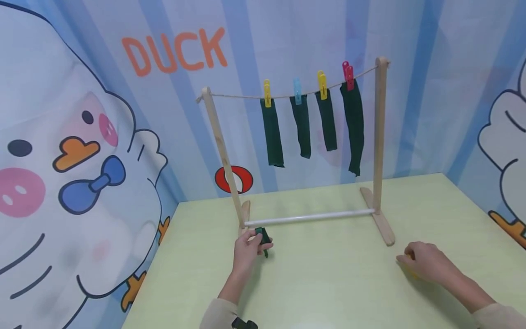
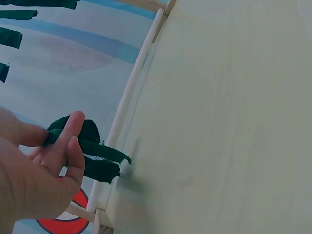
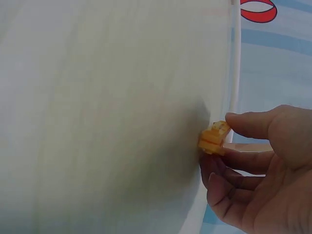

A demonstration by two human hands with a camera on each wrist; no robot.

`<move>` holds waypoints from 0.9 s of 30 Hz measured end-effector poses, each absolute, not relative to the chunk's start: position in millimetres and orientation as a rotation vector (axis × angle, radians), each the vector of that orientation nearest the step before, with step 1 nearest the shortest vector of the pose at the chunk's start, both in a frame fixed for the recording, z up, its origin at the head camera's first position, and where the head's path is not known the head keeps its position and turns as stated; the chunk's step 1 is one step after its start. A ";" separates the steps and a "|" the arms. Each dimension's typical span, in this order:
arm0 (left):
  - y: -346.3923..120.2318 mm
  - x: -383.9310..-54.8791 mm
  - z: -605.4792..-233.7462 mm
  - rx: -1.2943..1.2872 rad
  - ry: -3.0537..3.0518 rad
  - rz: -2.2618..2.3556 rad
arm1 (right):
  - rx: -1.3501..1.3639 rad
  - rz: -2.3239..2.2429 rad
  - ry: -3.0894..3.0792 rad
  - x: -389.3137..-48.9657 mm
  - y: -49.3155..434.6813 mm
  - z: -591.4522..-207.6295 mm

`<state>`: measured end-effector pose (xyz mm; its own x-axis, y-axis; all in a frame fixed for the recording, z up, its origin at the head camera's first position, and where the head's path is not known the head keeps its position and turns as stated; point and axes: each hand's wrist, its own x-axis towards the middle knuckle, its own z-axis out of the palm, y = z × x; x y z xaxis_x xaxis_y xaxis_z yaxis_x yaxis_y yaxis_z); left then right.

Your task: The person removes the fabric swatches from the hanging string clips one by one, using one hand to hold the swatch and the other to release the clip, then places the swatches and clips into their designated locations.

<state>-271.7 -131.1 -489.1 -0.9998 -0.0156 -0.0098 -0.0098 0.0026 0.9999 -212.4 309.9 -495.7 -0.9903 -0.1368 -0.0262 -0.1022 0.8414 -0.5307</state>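
My left hand (image 1: pixel 245 251), low in front of the rack's left foot, pinches a dark green cloth strip (image 1: pixel 264 236) between thumb and fingers. In the left wrist view the cloth (image 2: pixel 100 168) looks folded or bunched, its loose ends sticking out past the fingertips. Out to the right, just above the table, my right hand (image 1: pixel 431 262) holds a yellow clothespin (image 3: pixel 212 140) between thumb and forefinger. Dark green strips (image 1: pixel 272 135) of differing lengths hang from a string (image 1: pixel 242 97), each under a clothespin: yellow (image 1: pixel 267 93), light blue (image 1: pixel 297 91), yellow (image 1: pixel 322 86) and red (image 1: pixel 349 78).
The string runs between two wooden posts (image 1: pixel 380 137) of a rack. A white rod (image 1: pixel 308 217) joins its wooden feet (image 1: pixel 384 226) low over the pale yellow-green table (image 1: pixel 320 283). Behind hangs a blue striped backdrop (image 1: pixel 287 41) printed with cartoon ducks.
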 end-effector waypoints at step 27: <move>-148.7 -250.4 -503.9 0.050 -2.910 -1.200 | -0.084 -0.732 2.931 -197.8 318.2 -496.4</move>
<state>-250.4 -148.7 -503.9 -0.9995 -0.0266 -0.0185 -0.0319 0.7088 0.7047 -197.8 318.2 -496.4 -0.9913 -0.0827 -0.1020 -0.0250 0.8816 -0.4714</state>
